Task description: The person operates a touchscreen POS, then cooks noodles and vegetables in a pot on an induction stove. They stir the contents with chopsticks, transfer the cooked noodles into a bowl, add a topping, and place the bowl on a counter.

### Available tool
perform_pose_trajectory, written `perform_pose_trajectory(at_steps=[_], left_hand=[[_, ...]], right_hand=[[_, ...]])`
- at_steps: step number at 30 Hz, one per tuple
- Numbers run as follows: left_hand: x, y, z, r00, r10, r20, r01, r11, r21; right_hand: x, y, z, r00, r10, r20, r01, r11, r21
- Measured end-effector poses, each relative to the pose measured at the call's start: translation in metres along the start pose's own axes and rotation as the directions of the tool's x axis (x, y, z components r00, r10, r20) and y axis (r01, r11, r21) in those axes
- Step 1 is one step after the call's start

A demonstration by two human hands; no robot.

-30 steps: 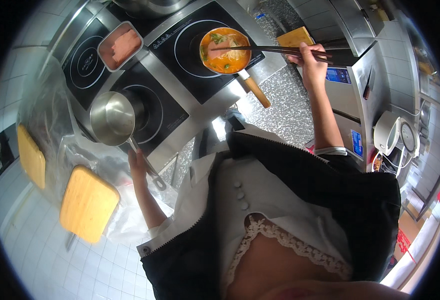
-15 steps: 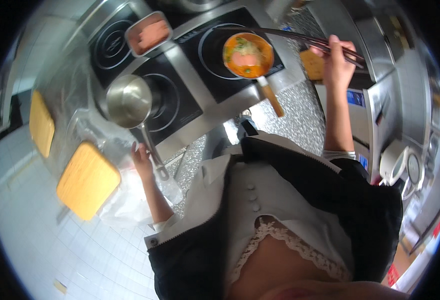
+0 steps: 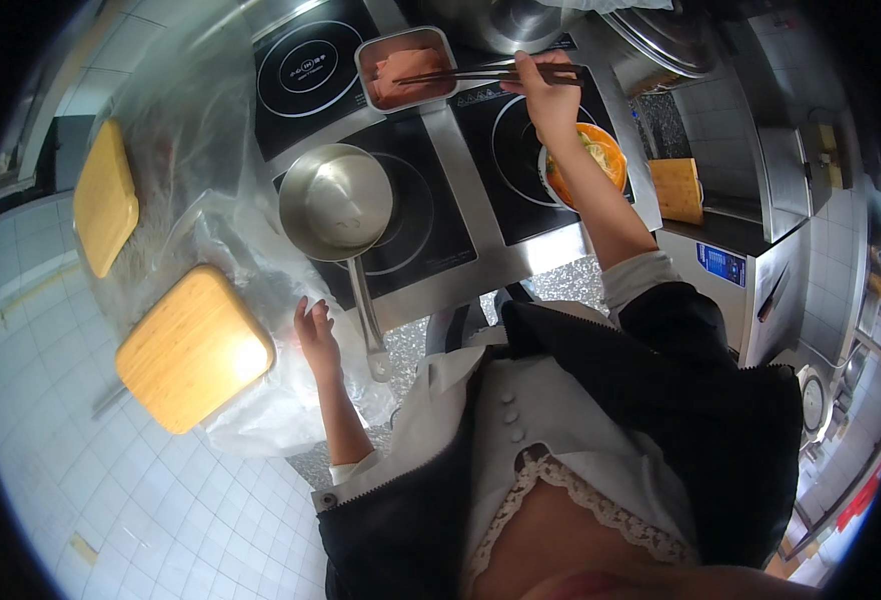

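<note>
My right hand (image 3: 552,95) is closed round a pair of dark chopsticks (image 3: 490,72), which point left. Their tips reach into a small metal tray (image 3: 364,62) and touch or hover over the pink meat slices (image 3: 407,66) inside; I cannot tell which. Under my right forearm sits a small pan of orange soup (image 3: 605,150) with pale and green bits, its handle hidden by the arm. My left hand (image 3: 317,335) hangs open, fingers apart, beside the long handle of a steel saucepan (image 3: 335,200). A little clear liquid seems to lie in that saucepan.
The pans stand on a black induction hob (image 3: 420,235) with steel edging. Clear plastic sheeting (image 3: 185,215) drapes the left side, with a wooden board (image 3: 195,345) on it and another board (image 3: 105,205) beyond. Large steel pots (image 3: 515,22) stand at the back.
My right hand has swung left with the chopsticks, from the right of the soup pan to the meat tray. The left hand stays open near the saucepan handle. The view has shifted.
</note>
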State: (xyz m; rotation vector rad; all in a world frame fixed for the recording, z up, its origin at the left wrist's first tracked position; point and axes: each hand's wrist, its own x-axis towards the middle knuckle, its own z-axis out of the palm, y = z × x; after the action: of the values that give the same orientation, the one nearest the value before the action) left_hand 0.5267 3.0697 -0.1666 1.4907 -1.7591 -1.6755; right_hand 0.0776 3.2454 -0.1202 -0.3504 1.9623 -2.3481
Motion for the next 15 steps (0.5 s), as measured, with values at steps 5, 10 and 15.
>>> perform_pose_trajectory(at_steps=[5, 10, 15], left_hand=[[0.013, 0.001, -0.005, 1.0, -0.006, 0.013, 0.006, 1.0, -0.008], [0.021, 0.003, -0.004, 1.0, -0.015, 0.026, 0.015, 1.0, -0.005], [0.023, 0.004, -0.002, 0.999, 0.029, 0.043, -0.03, 0.999, 0.011]], right_hand=[[-0.002, -0.003, 0.007, 0.999, -0.033, 0.013, 0.034, 0.998, -0.056], [-0.01, -0.014, 0.017, 0.992, -0.119, 0.037, 0.122, 0.99, -0.075], [-0.02, -0.045, -0.012, 0.995, -0.07, -0.072, 0.076, 0.994, 0.078]])
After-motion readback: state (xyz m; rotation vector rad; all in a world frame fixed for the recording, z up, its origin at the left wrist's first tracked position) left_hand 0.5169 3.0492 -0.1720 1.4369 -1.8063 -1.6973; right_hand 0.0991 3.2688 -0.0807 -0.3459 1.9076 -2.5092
